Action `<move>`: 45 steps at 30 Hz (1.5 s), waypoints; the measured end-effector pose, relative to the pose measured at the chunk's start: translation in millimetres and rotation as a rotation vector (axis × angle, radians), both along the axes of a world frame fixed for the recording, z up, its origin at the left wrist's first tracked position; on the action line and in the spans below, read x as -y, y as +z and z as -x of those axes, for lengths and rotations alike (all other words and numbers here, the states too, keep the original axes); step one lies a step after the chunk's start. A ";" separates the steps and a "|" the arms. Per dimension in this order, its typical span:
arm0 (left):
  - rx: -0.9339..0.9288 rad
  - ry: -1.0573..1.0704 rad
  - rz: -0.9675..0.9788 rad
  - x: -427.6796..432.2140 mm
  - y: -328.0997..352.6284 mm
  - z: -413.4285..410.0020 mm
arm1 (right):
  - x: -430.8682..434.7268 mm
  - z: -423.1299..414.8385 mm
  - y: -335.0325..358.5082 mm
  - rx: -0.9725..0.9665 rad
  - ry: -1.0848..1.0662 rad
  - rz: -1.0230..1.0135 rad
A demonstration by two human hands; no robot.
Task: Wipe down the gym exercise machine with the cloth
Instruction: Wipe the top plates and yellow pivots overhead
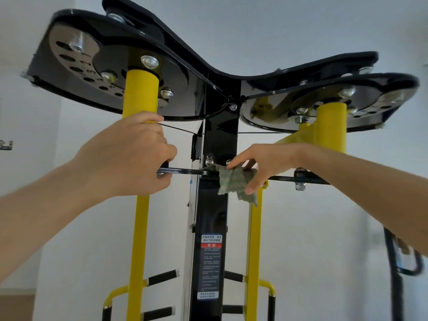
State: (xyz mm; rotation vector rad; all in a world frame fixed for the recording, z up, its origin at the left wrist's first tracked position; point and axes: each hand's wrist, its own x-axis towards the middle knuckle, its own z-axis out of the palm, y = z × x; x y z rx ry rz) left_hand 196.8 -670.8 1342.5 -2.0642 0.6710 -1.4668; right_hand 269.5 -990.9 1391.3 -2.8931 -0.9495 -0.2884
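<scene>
Black-and-yellow gym exercise machine fills the view, its central black column vertical. A thin black crossbar runs horizontally across it. Left hand is clamped on the left yellow post, bracing. Right hand, the nearer, pinches the green cloth against the column at the crossbar junction. Judgement: the next stroke follows the crossbar's long axis.

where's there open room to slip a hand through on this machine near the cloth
Open gaps: between the left yellow post and the black centre column, below the black crossbar; also right of the right yellow post. Crowded: at the crossbar, where the left hand grips and the right hand presses the cloth.
</scene>
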 end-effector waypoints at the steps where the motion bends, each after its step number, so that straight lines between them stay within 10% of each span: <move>1: 0.000 0.010 -0.002 -0.1 0.3 0.1 | 3.1 0.1 1.4 -0.010 -0.013 -0.003; 20: 0.025 -0.027 -0.018 -0.1 0.3 -2.3 | 19.1 19.0 21.7 -0.024 -0.108 -0.153; 26: 0.004 -0.035 -0.007 0.5 -0.3 -2.2 | 10.8 11.0 36.0 0.378 -0.265 -0.199; 32: -0.005 -0.040 0.000 0.8 -0.3 -1.1 | 14.3 24.5 37.3 -0.232 -0.334 -0.058; 45: -0.017 0.039 -0.012 0.8 0.8 0.4 | 23.5 29.2 35.4 -0.244 -0.348 0.033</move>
